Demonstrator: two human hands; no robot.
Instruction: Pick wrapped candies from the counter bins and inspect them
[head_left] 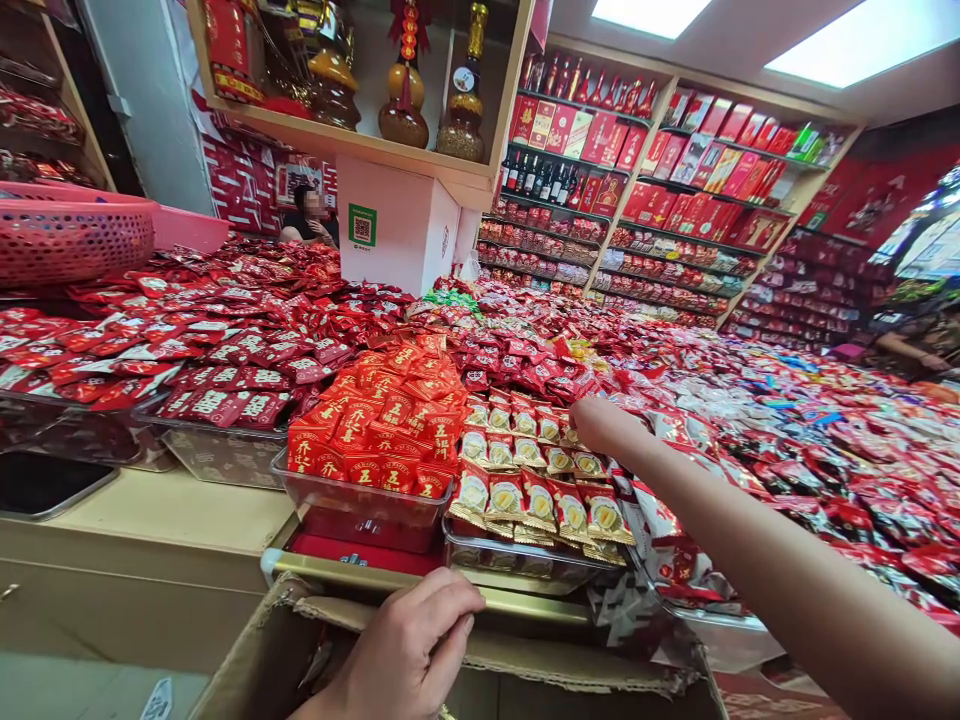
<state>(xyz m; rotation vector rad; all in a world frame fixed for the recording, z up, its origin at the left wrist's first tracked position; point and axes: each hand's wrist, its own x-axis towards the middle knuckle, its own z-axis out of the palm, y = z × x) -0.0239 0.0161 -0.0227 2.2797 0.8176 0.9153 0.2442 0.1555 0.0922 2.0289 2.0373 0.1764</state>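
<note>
A wide counter of red foil-wrapped sweets (247, 330) fills your view from 9 to 3 o'clock. Below it, at 6 o'clock, sits an open brown cardboard box (517, 655). At centre, a clear plastic tray of red-and-gold durian-print packets (540, 500) sits just beside a clear tray of orange-red packets (382, 430). Your right hand (607, 425) reaches over the durian packets, its fingers hidden, so its grip cannot be told. Your left hand (409, 650) curls closed on the box's flap edge.
</note>
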